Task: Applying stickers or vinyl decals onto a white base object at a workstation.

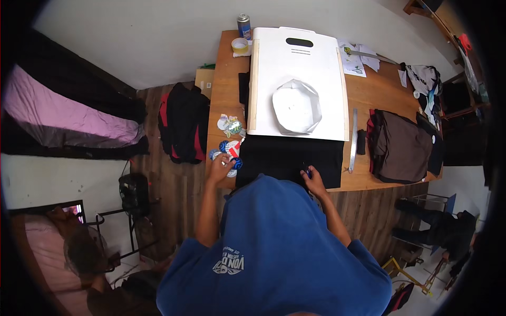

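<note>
My left hand is at the left edge of the table, its fingers closed on a blue and white patch in a small pile of patches. A red and white piece lies among them. To the right, my right hand is closed around a small dark tool, too small to name surely. It is held over the black cloth spread at the table's front. Beyond the cloth lies a large white panel with a slot. On that panel sits a white ring-shaped piece.
Small clear packets lie left of the panel. A spray can and a tape roll stand at the back left. Rightward are a metal ruler and folded brown garments. A black and red bag sits beside the table.
</note>
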{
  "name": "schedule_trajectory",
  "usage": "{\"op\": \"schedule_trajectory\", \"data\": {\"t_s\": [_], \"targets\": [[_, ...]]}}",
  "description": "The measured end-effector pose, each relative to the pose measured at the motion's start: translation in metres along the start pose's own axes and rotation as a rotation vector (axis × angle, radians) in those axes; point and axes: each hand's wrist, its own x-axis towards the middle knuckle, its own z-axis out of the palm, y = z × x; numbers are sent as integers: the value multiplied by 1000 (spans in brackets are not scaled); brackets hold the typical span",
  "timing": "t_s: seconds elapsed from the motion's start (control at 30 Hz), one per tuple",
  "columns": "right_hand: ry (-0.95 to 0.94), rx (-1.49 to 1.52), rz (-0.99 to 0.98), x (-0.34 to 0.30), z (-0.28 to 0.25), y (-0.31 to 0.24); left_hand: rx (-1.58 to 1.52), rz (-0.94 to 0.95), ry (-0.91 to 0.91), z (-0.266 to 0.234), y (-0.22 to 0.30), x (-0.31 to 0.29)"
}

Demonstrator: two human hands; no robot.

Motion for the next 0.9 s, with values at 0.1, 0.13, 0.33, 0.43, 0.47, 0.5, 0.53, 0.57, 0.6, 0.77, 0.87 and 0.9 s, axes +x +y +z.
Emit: {"op": "schedule_trajectory", "data": {"t_s": [0.1, 0.13, 0.33, 0.43, 0.47, 0.5, 0.53, 0.57, 0.6, 0.77, 0.87, 0.9], "targets": [[-11, -23, 67, 5, -8, -14, 670, 289, 227, 8, 23, 13], [-8, -20, 53, 9, -9, -5, 667, 247, 259, 11, 27, 21], [-21, -24, 34, 13, -8, 0, 890, 247, 352, 12, 16, 51], [-18, -19, 43, 25, -24, -10, 907, 196, 326, 17, 27, 49], [-24, 10, 69, 30, -31, -15, 928, 194, 328, 19, 34, 50], [-26, 10, 69, 31, -31, -10, 954, 190, 325, 19, 37, 49], [-19, -2, 35, 32, -29, -4, 956, 189, 325, 21, 43, 49], [-10, -14, 1, 33, -27, 2, 939, 177, 324, 22, 50, 49], [-16, -10, 4, 31, -21, 5, 925, 158, 324, 21, 49, 45], [-70, -6, 71, 31, -2, 21, 921, 142, 307, 19, 46, 43], [-68, -13, 41, 38, -5, 28, 896, 167, 304, 19, 48, 48], [-64, -12, 43, 35, -5, 24, 887, 173, 299, 19, 50, 48]]}}
